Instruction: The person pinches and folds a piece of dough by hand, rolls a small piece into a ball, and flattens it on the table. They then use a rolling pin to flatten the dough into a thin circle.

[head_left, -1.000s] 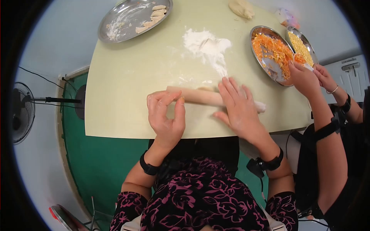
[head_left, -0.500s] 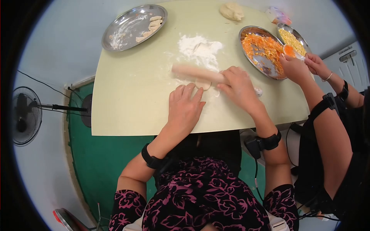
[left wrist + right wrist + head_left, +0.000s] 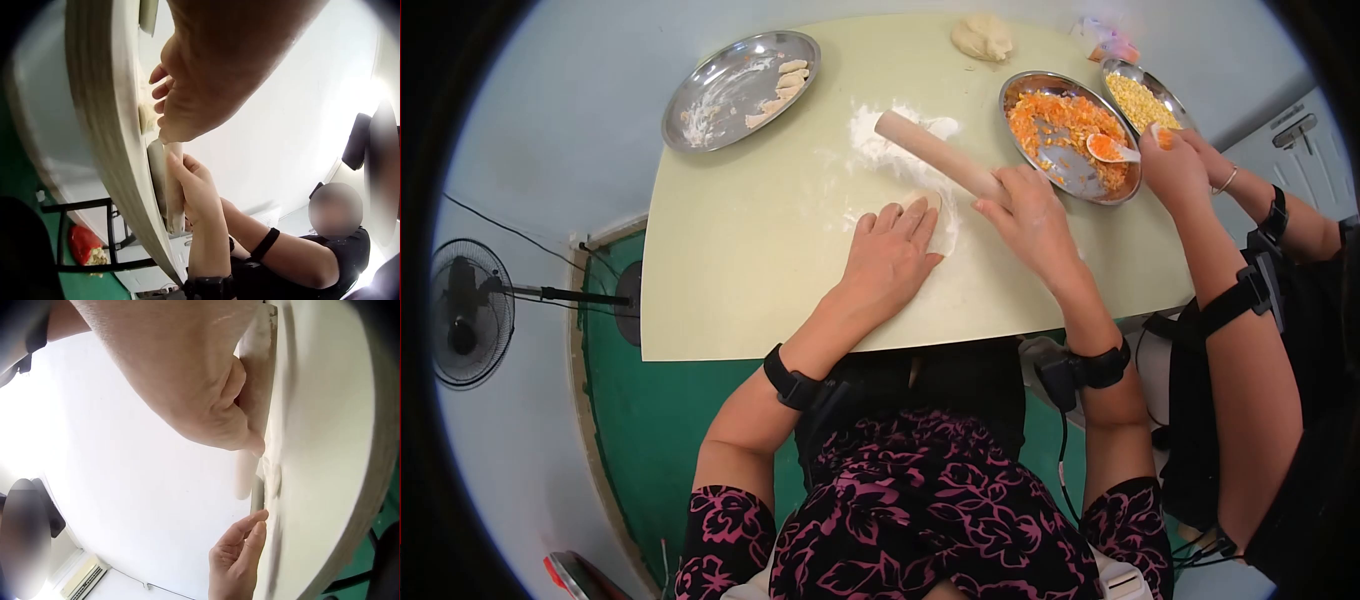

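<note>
My right hand (image 3: pixel 1037 218) grips one end of a wooden rolling pin (image 3: pixel 935 150), whose far end points toward the back left over the flour (image 3: pixel 875 140). A small flattened piece of dough (image 3: pixel 930 203) lies on the table beside the pin. My left hand (image 3: pixel 890 265) rests over it, fingers extended and fingertips on its near left part, partly hiding it. In the right wrist view the pin (image 3: pixel 256 394) runs past my curled right fingers, and my left hand (image 3: pixel 240 553) has its fingertips low at the tabletop.
A metal plate (image 3: pixel 730 95) with several dumplings (image 3: pixel 785 85) stands back left. A dough lump (image 3: pixel 982 37) lies at the back. On the right, another person's hand (image 3: pixel 1175 170) is by a plate (image 3: pixel 1055 155) of orange filling with a white spoon (image 3: pixel 1112 150); yellow bits (image 3: pixel 1140 95) fill another plate.
The rolling pin has gone from lying across the table under my right palm to a gripped, angled position farther back. My left hand has come off the pin's left end onto the dough.
</note>
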The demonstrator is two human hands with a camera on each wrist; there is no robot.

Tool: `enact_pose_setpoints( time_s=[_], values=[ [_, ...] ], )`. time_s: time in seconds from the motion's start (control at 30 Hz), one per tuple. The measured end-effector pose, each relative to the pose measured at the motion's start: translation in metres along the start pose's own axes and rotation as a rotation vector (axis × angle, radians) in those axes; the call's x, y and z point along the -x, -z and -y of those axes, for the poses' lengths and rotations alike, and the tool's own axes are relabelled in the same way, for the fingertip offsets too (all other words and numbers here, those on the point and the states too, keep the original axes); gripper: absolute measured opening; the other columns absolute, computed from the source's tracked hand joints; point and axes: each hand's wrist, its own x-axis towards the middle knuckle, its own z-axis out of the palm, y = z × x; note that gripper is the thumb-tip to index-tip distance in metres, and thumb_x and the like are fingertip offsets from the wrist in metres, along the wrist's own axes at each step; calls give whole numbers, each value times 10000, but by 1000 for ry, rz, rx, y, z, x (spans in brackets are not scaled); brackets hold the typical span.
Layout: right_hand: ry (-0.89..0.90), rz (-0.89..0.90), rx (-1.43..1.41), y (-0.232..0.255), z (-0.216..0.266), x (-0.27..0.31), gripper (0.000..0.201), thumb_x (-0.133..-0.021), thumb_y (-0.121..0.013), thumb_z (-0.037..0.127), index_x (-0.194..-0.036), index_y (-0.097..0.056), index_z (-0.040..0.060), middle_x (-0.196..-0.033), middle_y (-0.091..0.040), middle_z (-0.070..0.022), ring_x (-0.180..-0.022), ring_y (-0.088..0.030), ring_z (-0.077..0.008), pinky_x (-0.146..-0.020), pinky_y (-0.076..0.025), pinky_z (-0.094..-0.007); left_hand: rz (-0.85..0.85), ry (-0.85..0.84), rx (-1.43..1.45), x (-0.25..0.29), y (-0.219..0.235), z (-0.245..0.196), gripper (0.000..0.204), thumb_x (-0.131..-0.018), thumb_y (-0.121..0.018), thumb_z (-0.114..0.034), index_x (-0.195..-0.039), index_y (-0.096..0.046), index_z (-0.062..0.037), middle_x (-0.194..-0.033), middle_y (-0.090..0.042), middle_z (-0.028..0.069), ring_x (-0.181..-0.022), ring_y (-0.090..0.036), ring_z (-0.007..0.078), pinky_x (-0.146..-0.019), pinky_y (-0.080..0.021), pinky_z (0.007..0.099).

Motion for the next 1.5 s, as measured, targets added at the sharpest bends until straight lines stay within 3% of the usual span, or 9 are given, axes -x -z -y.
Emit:
enact_pose_setpoints(
  time_s=[0.13, 0.27, 0.47, 0.57, 0.8, 0.87, 1.17, 1.27, 1.5],
  values=[
    [-5, 39, -9, 2, 1, 8, 306, -738, -701, 151, -978, -589, -3, -887, -555, -145, -868, -525, -332, -769, -438, -406, 97, -27, 36, 7, 11, 13, 385, -803, -627, -144, -1169, -565, -43, -1215, -553, 90, -1087, -495, 296, -929, -368, 412],
    [38, 91, -23, -1, 6, 15, 323, -733, -700, 147, -1006, -592, 11, -904, -552, -137, -879, -522, -327, -771, -435, -408, -76, -104, 113, 24, 23, 28, 267, -777, -642, -81, -1043, -630, -53, -1073, -616, 72, -1011, -534, 289, -910, -375, 405],
    [203, 295, 25, -17, 27, 20, 468, -769, -672, 229, -1193, -558, 66, -1059, -538, -138, -1009, -503, -322, -873, -394, -429, -419, 120, 192, 48, 19, 21, 172, -746, -657, 24, -909, -661, -31, -863, -608, 83, -820, -566, 247, -734, -450, 344],
    [321, 51, 308, -33, 19, 8, 544, -812, -627, 320, -1271, -493, 61, -1190, -511, -167, -1147, -457, -319, -935, -351, -458, -471, 213, 188, 49, 15, 25, 108, -760, -656, 20, -861, -666, -17, -843, -611, 90, -798, -567, 237, -684, -458, 314],
    [224, 376, 178, -23, 33, 32, 740, -824, -560, 496, -1336, -388, -11, -1408, -368, -201, -1327, -331, -317, -1048, -261, -512, -581, 202, 241, 47, 13, 30, 136, -727, -681, 20, -850, -650, -30, -800, -591, 83, -759, -540, 251, -673, -433, 330],
    [242, 328, 263, -25, 33, 28, 734, -825, -557, 495, -1338, -391, -3, -1407, -370, -200, -1329, -326, -321, -1055, -248, -522, -615, 227, 272, 49, 14, 29, 144, -725, -679, 31, -852, -650, -31, -797, -591, 84, -756, -540, 248, -669, -436, 323],
    [178, 358, 294, -30, 15, 0, 684, -899, -437, 536, -1368, -375, 41, -1438, -310, -218, -1376, -220, -348, -1088, -171, -550, -628, 243, 270, 56, 17, 28, 140, -722, -680, 37, -845, -649, -24, -794, -586, 87, -758, -544, 243, -661, -440, 322],
    [146, 464, 183, -15, 42, 30, 652, -897, -481, 473, -1400, -340, 84, -1465, -276, -199, -1385, -203, -341, -1097, -159, -532, -634, 270, 307, 53, 17, 30, 133, -724, -679, 35, -840, -651, -23, -801, -588, 89, -756, -544, 244, -654, -439, 324],
    [176, 297, 133, -32, 9, -17, 659, -818, -607, 454, -1292, -458, 22, -1418, -349, -200, -1361, -255, -346, -1085, -208, -516, -473, 84, 215, 46, 15, 18, 236, -718, -683, 22, -946, -652, -24, -852, -579, 100, -813, -543, 258, -723, -449, 329]
  ],
)
